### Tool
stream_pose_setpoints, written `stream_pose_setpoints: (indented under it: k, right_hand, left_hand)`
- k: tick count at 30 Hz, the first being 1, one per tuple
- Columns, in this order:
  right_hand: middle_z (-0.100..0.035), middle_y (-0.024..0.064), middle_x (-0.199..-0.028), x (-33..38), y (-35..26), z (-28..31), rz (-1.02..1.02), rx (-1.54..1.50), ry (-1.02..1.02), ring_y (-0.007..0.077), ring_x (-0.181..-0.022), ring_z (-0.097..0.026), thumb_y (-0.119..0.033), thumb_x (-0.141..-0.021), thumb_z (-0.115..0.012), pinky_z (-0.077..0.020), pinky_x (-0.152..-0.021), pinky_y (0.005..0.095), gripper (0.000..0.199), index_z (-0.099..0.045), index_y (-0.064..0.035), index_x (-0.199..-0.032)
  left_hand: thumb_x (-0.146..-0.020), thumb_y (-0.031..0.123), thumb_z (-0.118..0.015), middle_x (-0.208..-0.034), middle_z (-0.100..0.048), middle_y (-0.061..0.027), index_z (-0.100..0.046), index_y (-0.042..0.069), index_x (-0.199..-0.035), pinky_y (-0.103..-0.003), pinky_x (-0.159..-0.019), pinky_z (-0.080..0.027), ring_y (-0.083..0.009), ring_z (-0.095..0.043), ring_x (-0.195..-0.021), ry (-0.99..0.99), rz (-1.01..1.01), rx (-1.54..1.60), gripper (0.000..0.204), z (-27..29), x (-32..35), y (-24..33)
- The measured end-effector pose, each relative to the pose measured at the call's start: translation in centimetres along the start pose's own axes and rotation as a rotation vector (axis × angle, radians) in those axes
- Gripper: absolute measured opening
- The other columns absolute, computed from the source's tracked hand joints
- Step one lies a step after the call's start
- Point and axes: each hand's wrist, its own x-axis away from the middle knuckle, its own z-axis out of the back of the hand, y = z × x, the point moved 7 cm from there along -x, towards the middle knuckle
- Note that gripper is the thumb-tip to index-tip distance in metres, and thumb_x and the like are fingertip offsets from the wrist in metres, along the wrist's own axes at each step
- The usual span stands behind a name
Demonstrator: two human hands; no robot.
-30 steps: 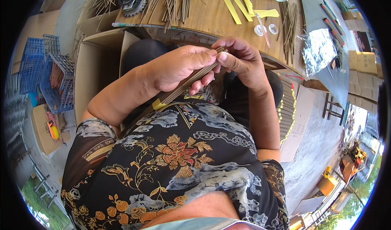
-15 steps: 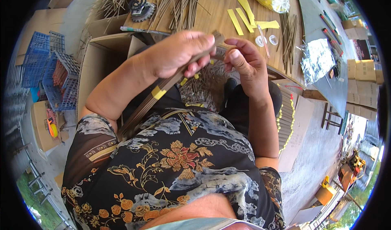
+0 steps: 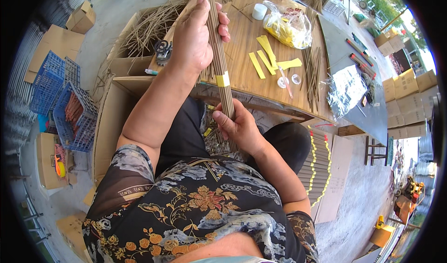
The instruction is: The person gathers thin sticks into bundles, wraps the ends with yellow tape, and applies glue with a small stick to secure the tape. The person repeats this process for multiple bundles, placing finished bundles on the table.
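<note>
While the left hand [image 3: 193,39] grips the top of a stick bundle [image 3: 220,53] with fingers curled tight, the right hand [image 3: 240,128] pinches its lower end at six o'clock, below the yellow band [image 3: 223,79], over the table [image 3: 242,39] edge.

Stick bundle [image 3: 220,62] in both hands

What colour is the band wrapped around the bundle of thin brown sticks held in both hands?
Yellow: a narrow paper band around the thin brown stick bundle, seen best in the head view.
</note>
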Motion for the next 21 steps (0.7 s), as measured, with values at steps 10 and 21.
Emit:
stream_pose_setpoints:
  k: [10, 21]
  right_hand:
    - [-0.057, 0.019, -0.069, 1.8, -2.7, 4.1, 0.317, 0.853, 0.479, 0.0367, -0.065, -0.057, -0.018, -0.081, -0.058, -0.0452, -0.055, 0.0402, 0.022, -0.046, -0.0026, -0.091]
    - [-0.053, 0.0107, -0.062, 2.0, -1.2, 3.4, 0.108, 0.41, 0.199, 0.0223, -0.052, -0.053, -0.02, -0.083, -0.058, -0.0422, -0.048, 0.0297, 0.024, -0.046, -0.0023, -0.093]
  left_hand:
    - [-0.089, 0.027, -0.047, -0.104, -0.055, -0.016, -0.048, 0.001, -0.108, -0.044, -0.087, -0.045, -0.0258, -0.056, -0.096, -0.106, -0.009, -0.064, 0.033, -0.8, 3.3, -0.1]
    - [-0.088, 0.015, -0.046, -0.111, -0.05, -0.026, -0.03, -0.005, -0.124, -0.044, -0.089, -0.043, -0.0326, -0.052, -0.102, 0.148, -0.242, -0.173, 0.045, 3.8, 6.9, 4.2]
